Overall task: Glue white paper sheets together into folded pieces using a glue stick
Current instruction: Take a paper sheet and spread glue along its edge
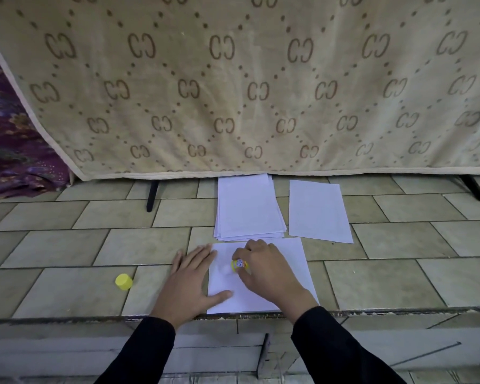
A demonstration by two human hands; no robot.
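Note:
A white paper sheet (288,261) lies on the tiled floor just in front of me. My left hand (190,278) lies flat, fingers apart, pressing down the sheet's left edge. My right hand (263,268) grips a yellow glue stick (239,265), held sideways with its white tip touching the sheet. Its yellow cap (124,281) lies on the tiles to the left. Beyond the sheet sits a stack of white sheets (247,209), and a single white piece (317,212) lies to the right of the stack.
A beige patterned blanket (247,87) hangs behind the papers, with black legs (152,196) under it. Purple patterned fabric (9,139) is at the far left. A step edge (399,311) runs across just below the sheet.

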